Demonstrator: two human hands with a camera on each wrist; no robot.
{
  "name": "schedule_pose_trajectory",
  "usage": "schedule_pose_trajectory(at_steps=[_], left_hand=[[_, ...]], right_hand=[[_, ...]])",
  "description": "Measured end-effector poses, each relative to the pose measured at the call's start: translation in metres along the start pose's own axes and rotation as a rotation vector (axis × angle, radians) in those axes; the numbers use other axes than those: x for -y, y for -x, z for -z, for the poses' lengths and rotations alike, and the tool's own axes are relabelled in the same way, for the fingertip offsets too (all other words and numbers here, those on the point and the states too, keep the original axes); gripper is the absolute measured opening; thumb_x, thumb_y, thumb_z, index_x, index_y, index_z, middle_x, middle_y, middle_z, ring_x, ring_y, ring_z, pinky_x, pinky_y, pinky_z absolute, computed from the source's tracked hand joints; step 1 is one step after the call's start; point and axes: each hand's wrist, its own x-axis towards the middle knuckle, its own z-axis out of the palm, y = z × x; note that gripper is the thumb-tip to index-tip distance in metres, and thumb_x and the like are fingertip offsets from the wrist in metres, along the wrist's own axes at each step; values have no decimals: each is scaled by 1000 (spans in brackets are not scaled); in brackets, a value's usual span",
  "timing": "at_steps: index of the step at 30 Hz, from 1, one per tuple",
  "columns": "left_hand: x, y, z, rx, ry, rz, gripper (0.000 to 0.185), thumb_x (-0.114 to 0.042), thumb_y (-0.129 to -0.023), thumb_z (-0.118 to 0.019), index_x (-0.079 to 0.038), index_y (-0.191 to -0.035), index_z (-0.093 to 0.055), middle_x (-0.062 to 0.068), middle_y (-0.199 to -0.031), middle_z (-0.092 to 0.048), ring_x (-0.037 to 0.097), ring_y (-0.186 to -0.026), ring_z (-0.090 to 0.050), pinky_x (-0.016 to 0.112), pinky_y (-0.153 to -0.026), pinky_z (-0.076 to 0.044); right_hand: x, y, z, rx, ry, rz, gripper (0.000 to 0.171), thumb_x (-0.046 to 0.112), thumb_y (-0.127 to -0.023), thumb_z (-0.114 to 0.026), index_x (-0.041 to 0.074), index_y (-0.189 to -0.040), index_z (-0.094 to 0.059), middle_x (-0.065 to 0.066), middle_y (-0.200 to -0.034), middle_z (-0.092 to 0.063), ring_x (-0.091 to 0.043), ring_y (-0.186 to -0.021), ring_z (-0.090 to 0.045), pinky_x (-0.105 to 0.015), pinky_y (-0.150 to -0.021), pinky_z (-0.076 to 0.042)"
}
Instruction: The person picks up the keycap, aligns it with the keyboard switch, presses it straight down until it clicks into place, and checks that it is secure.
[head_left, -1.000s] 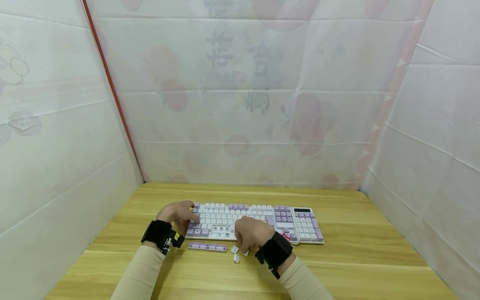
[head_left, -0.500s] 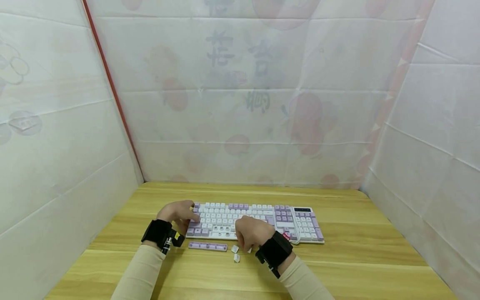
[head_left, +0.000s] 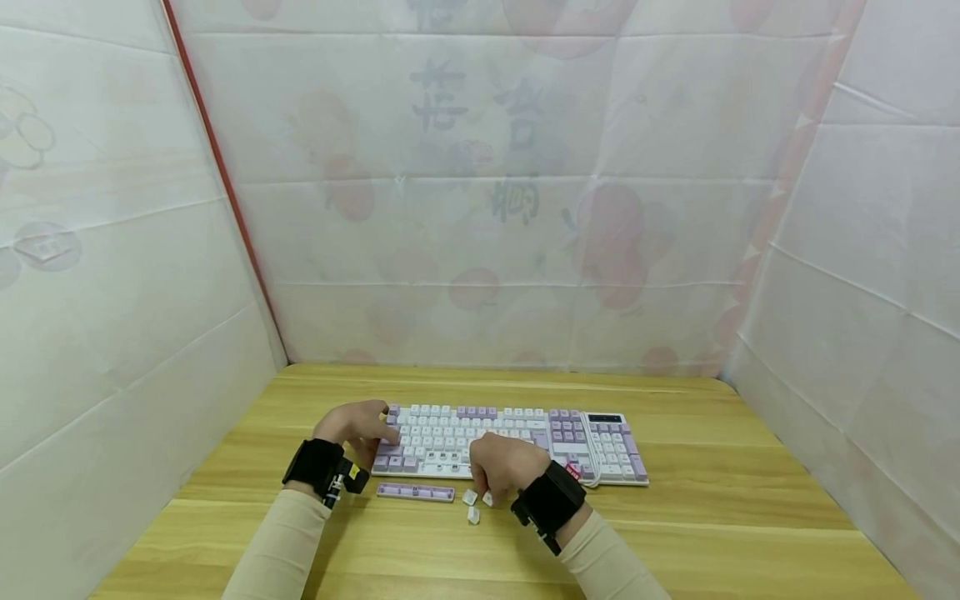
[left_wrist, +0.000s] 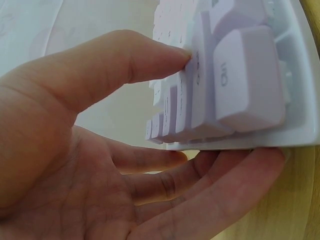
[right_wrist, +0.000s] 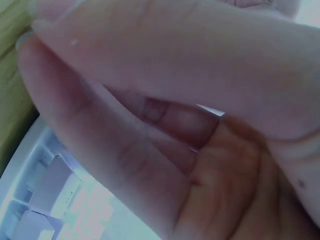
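A white and purple keyboard [head_left: 442, 433] lies on the table, with bare switches [head_left: 442, 457] in its lower rows. My left hand [head_left: 356, 427] grips its left end; in the left wrist view the thumb [left_wrist: 165, 60] presses a purple key and the fingers lie along the side and underneath. My right hand [head_left: 504, 465] is curled down at the front edge, its fingertips at a small white keycap [head_left: 488, 499]. Thumb and forefinger nearly meet in the right wrist view, where that keycap is hidden. Two more white keycaps, one [head_left: 469, 497] and another [head_left: 473, 516], lie just left of it.
A long purple keycap [head_left: 415, 492], hollow side up, lies in front of the keyboard. A bundled white cable [head_left: 592, 450] and a red tag [head_left: 573, 472] rest on the keyboard's right part. Pale cloth walls [head_left: 480, 250] stand behind and at both sides of the wooden table [head_left: 712, 517].
The white keycap at my right fingertips has shifted, first slightly right and then back left, and more of it shows now. Both hands have stayed nearly in place.
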Motion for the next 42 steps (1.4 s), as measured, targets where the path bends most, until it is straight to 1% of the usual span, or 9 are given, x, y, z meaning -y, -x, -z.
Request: schedule_pose_trajectory(at_steps=[11,20,24,27,29,31,34,37,42], left_hand=[[0,-1,0,6,22,11,76,-21,-81,-70,3,-142,-32,14,-100,-62,22,-81,-65,38,-67,-59],[2,-2,0,16,26,2,75,-21,-82,-70,4,-142,-31,16,-101,-61,24,-83,-65,40,-66,-59],[2,-2,0,15,39,6,74,-21,-82,-70,2,-142,-32,15,-99,-62,24,-81,-66,39,-65,-59],[1,-1,0,15,50,11,73,-21,-82,-70,1,-141,-33,15,-97,-63,24,-80,-67,40,-64,-59],[1,-1,0,17,49,10,72,-20,-83,-70,1,-141,-34,15,-97,-63,23,-79,-67,40,-65,-59],[1,-1,0,19,51,11,70,-20,-83,-70,1,-140,-34,15,-97,-64,24,-79,-67,40,-65,-59],[1,-1,0,18,50,14,71,-20,-83,-70,1,-140,-34,14,-98,-63,23,-80,-67,40,-66,-59],[1,-2,0,16,48,16,72,-21,-83,-71,1,-141,-34,14,-99,-63,23,-81,-67,40,-67,-59],[1,-2,0,12,33,17,73,-22,-83,-71,1,-142,-33,13,-100,-63,22,-83,-66,38,-69,-58]], right_hand=[[0,-1,1,23,-41,5,33,-13,-63,-77,19,-65,-72,10,-71,-64,-5,-57,-45,-20,-46,-37],[1,0,0,-1,-29,11,28,-11,-63,-79,16,-60,-70,11,-67,-64,-4,-54,-41,-19,-43,-34],[0,-1,-1,-26,-59,13,41,-11,-63,-79,15,-46,-51,12,-49,-38,-6,-49,-22,-21,-41,-20],[-1,-1,-2,-37,-70,23,54,-11,-62,-78,17,-44,-36,10,-48,-22,-8,-52,-14,-23,-43,-14],[-1,-1,-2,-36,-74,31,58,-13,-60,-78,18,-46,-32,11,-48,-27,-8,-52,-14,-23,-43,-14],[0,0,-1,-39,-62,39,51,-14,-60,-79,17,-45,-41,12,-51,-41,-8,-53,-18,-22,-44,-17],[1,0,0,-42,-34,49,36,-15,-60,-77,14,-52,-58,10,-68,-60,-7,-55,-28,-21,-46,-25],[2,0,0,-43,-14,49,30,-15,-62,-75,14,-63,-69,9,-76,-63,-5,-58,-35,-20,-49,-31],[3,-2,0,-42,-4,31,25,-6,-67,-78,16,-62,-69,11,-77,-65,-5,-59,-38,-19,-50,-34]])
